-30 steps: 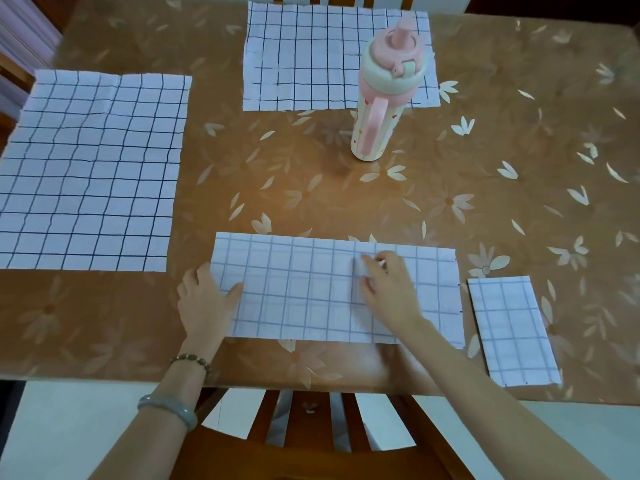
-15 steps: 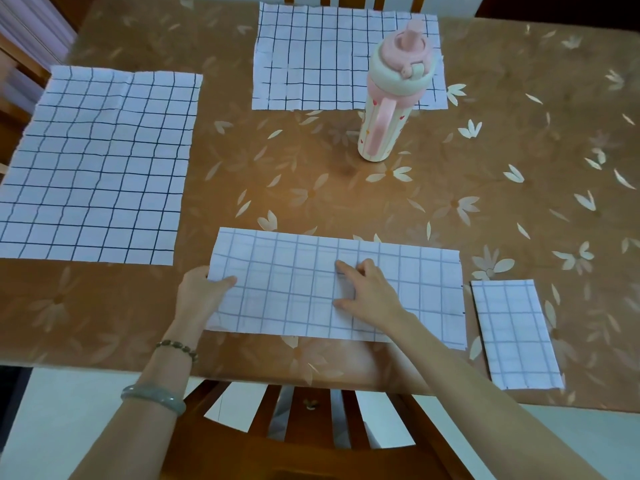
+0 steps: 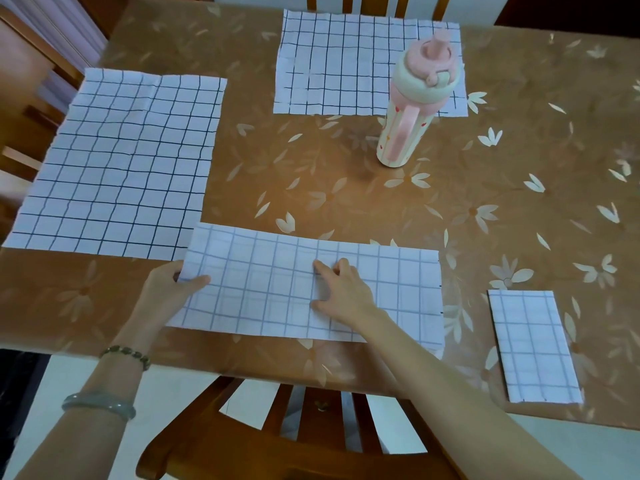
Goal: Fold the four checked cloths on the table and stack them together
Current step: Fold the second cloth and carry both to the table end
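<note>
My left hand [image 3: 166,289] pinches the left end of the long folded cloth [image 3: 270,289], thumb [image 3: 197,281] on top and the other fingers tucked beneath the edge, which is lifted slightly. My right hand [image 3: 346,292] lies open on the middle of the same cloth, pressing it down with the forefinger stretched out and the thumb spread. A beaded bracelet [image 3: 126,353] and a pale bangle [image 3: 98,403] sit on my left wrist.

The pink bottle [image 3: 408,109] stands upright on the flower-patterned table [image 3: 346,188]. The long cloth lies flat on the near side of the bottle, close to the table's edge in front of me. A small cloth already folded [image 3: 533,344] lies nearer than the bottle and to its right, by the same edge and apart from the long cloth. A large open cloth [image 3: 117,168] is spread well to the left of the bottle; its near right corner is covered by the end that I am holding. Another open cloth [image 3: 346,64] lies just beyond the bottle, whose cap hides part of it. A wooden chair [image 3: 311,441] stands below the table's near edge.
</note>
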Demonstrator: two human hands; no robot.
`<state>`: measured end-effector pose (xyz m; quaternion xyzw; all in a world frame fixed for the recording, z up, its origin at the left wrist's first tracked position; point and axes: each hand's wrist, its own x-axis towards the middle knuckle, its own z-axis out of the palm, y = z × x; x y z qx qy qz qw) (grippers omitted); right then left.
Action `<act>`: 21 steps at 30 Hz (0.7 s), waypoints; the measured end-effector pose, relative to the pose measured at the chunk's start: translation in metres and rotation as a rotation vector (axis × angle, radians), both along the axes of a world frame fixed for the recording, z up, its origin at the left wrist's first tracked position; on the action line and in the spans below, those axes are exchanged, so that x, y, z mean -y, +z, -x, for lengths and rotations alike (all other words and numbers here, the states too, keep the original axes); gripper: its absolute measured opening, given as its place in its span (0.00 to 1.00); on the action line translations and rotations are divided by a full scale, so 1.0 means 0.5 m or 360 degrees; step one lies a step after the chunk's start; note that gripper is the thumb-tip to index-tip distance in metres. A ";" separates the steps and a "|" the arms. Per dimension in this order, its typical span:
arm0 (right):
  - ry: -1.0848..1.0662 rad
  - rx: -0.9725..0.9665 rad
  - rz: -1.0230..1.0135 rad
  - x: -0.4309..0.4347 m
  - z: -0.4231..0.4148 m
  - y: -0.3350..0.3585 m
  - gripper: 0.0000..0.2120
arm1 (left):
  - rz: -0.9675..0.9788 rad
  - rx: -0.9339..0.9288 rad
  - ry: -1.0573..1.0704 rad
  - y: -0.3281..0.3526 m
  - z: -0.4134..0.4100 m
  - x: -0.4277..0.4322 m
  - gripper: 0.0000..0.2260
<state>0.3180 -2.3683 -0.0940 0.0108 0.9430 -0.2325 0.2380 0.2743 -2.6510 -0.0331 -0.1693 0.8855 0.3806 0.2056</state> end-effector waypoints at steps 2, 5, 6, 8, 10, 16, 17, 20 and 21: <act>0.0006 0.0014 0.0004 0.004 0.001 0.000 0.37 | -0.0029 0.0051 -0.0035 0.010 0.001 0.011 0.08; 0.0027 0.0059 0.0025 -0.001 0.006 0.003 0.40 | -0.0170 0.0222 -0.0165 0.035 0.001 0.009 0.10; 0.0041 0.0074 0.0032 -0.003 0.008 0.004 0.41 | -0.0194 0.0252 -0.0211 0.046 0.001 0.005 0.11; 0.0066 0.0108 0.0034 -0.005 0.011 0.008 0.43 | -0.0198 0.0251 -0.0301 0.072 0.001 -0.008 0.12; 0.0078 0.0157 0.0010 -0.004 0.014 0.011 0.45 | -0.0199 0.0218 -0.0382 0.099 0.003 -0.024 0.14; 0.0095 0.0184 -0.0035 0.001 0.014 0.008 0.53 | -0.0318 0.0127 -0.0489 0.175 0.002 -0.089 0.15; 0.0094 0.0185 -0.0038 0.001 0.015 0.007 0.53 | -0.0323 0.0112 -0.0521 0.185 0.002 -0.102 0.15; 0.0092 0.0189 -0.0036 0.003 0.017 0.005 0.53 | -0.0339 0.0074 -0.0605 0.204 -0.003 -0.142 0.15; 0.0090 0.0186 -0.0037 0.002 0.017 0.004 0.53 | -0.0363 0.0067 -0.0625 0.209 -0.005 -0.156 0.15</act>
